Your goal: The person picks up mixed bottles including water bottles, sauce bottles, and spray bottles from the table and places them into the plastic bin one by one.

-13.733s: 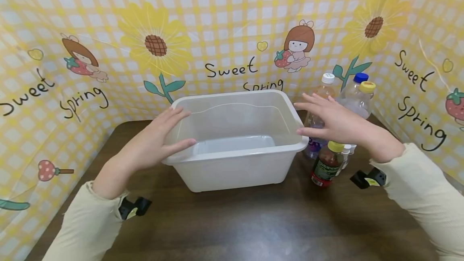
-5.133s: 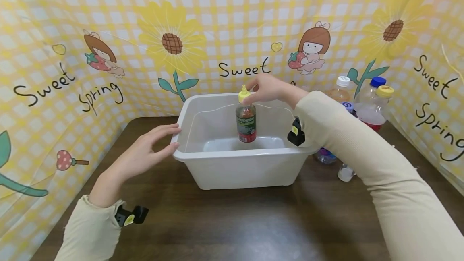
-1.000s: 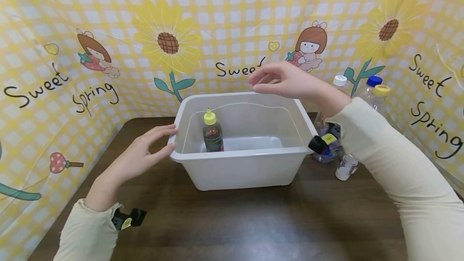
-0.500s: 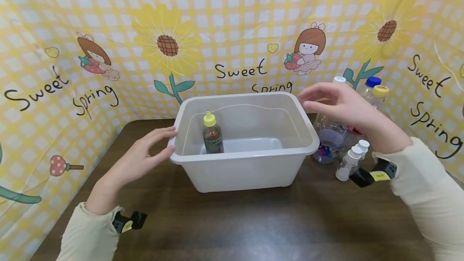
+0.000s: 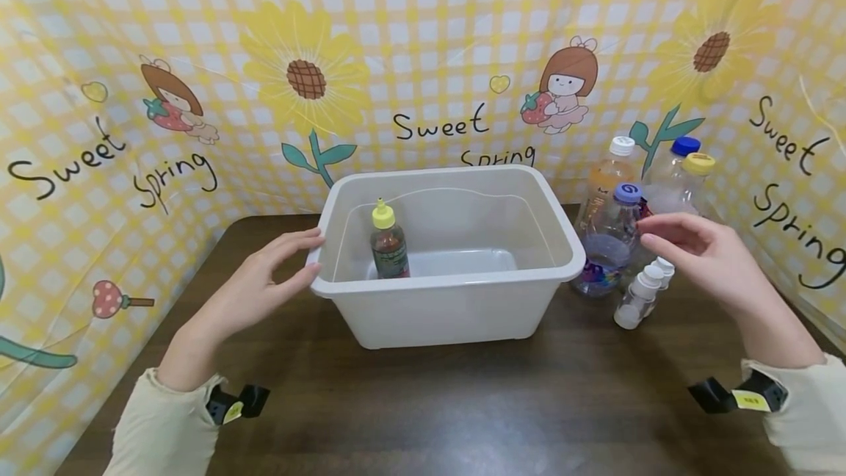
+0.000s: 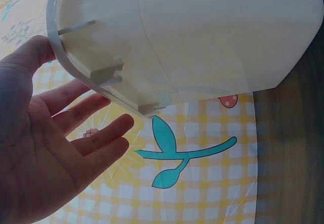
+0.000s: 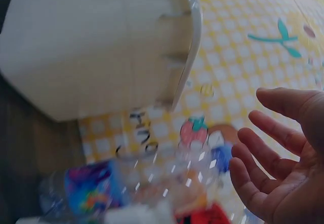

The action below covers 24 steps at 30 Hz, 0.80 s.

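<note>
A white plastic tub (image 5: 436, 314) stands on the dark table. Inside it, near its left end, a sauce bottle (image 5: 390, 248) with a yellow pointed cap stands upright. My left hand (image 5: 254, 278) touches the tub's left rim with its fingertips, thumb and fingers spread apart. To the right of the tub, my right hand (image 5: 714, 255) holds nothing; its fingers are loosely bent and hang in the air beside the group of bottles. Closest to that hand are a clear bottle with a purple-blue cap (image 5: 626, 193) and two small white-capped bottles (image 5: 641, 296).
Behind these stand an orange-tinted bottle (image 5: 604, 175) with a white cap, a blue-capped bottle (image 5: 684, 147) and a yellow-capped bottle (image 5: 697, 164). A yellow checked cloth (image 5: 410, 42) hangs as a wall around the table (image 5: 410, 410).
The sauce bottle went from the right side into the tub, carried by my right hand, which let it go. That hand has since moved right and down to the bottles; my left hand stays put.
</note>
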### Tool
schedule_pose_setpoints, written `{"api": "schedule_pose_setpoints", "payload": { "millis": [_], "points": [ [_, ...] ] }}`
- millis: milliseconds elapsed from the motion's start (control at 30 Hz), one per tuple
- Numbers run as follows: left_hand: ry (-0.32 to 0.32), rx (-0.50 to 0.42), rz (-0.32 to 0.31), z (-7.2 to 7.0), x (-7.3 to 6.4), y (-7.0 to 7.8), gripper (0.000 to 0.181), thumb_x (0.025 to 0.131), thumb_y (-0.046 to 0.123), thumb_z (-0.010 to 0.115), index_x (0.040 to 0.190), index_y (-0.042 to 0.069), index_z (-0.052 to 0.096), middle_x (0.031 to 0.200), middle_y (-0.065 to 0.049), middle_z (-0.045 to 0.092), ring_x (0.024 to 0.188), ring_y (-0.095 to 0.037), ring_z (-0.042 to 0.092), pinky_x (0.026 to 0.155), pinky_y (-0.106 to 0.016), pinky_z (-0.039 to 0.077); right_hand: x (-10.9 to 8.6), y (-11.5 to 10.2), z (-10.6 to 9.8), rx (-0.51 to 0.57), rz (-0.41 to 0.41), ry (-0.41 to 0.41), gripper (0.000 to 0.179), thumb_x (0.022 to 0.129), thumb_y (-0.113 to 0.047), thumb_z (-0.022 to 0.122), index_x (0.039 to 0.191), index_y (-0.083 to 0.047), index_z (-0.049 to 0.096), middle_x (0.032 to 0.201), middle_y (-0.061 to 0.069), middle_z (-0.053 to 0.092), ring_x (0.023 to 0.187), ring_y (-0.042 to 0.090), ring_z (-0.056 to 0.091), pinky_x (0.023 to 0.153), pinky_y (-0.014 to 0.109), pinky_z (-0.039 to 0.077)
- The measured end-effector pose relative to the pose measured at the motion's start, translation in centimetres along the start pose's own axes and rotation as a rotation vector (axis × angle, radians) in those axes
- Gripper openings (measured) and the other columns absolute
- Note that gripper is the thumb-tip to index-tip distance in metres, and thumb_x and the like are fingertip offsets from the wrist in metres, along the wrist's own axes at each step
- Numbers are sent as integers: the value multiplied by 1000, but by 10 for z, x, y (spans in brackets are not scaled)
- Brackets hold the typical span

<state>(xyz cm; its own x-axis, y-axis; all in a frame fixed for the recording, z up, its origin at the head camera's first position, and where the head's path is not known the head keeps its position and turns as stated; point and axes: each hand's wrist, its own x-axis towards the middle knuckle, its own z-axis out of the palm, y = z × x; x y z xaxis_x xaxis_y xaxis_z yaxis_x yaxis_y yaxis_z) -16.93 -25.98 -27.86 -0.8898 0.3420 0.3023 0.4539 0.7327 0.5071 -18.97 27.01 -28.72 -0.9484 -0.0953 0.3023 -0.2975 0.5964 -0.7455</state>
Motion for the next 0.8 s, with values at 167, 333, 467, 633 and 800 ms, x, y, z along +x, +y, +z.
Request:
{"api": "schedule_pose_setpoints", "payload": {
  "millis": [167, 333, 467, 633, 800],
  "points": [
    [4, 1, 5, 0, 0, 0, 41, 94, 23, 56, 130, 6, 51, 143, -14, 43, 132, -36, 38, 100, -57, 36, -13, 21, -5, -33, 115, -5, 32, 92, -31, 59, 117, -11, 58, 94, -34, 55, 84, -17, 52, 66, 9, 46],
    [-1, 0, -3, 0, 0, 0, 42, 94, 24, 56, 131, 6, 51, 143, -14, 43, 133, -36, 38, 100, -58, 35, -20, 35, -3, -74, 164, -4, 31, 90, -35, 60, 113, -15, 58, 89, -36, 53, 79, -16, 51, 62, 12, 47],
    [-3, -3, -7, 0, -1, 1, 42, 94, 24, 56, 131, 6, 51, 143, -14, 43, 133, -35, 38, 101, -57, 35, -22, 44, 0, -85, 178, 17, 32, 90, -34, 61, 112, -12, 58, 84, -37, 53, 76, -16, 51, 61, 12, 45],
    [3, -3, 4, 1, 0, 3, 41, 94, 23, 56, 131, 8, 52, 143, -13, 44, 132, -34, 39, 101, -56, 35, -25, 50, 2, -107, 183, 30, 38, 88, -35, 63, 114, -7, 58, 81, -36, 54, 73, -15, 51, 59, 13, 45],
    [4, -8, 5, 0, 0, 4, 41, 94, 23, 57, 131, 8, 52, 143, -12, 44, 133, -34, 39, 101, -56, 35, -26, 53, 5, -131, 185, 19, 43, 88, -35, 64, 116, -3, 57, 79, -37, 52, 71, -14, 51, 58, 14, 45]
  ]
}}
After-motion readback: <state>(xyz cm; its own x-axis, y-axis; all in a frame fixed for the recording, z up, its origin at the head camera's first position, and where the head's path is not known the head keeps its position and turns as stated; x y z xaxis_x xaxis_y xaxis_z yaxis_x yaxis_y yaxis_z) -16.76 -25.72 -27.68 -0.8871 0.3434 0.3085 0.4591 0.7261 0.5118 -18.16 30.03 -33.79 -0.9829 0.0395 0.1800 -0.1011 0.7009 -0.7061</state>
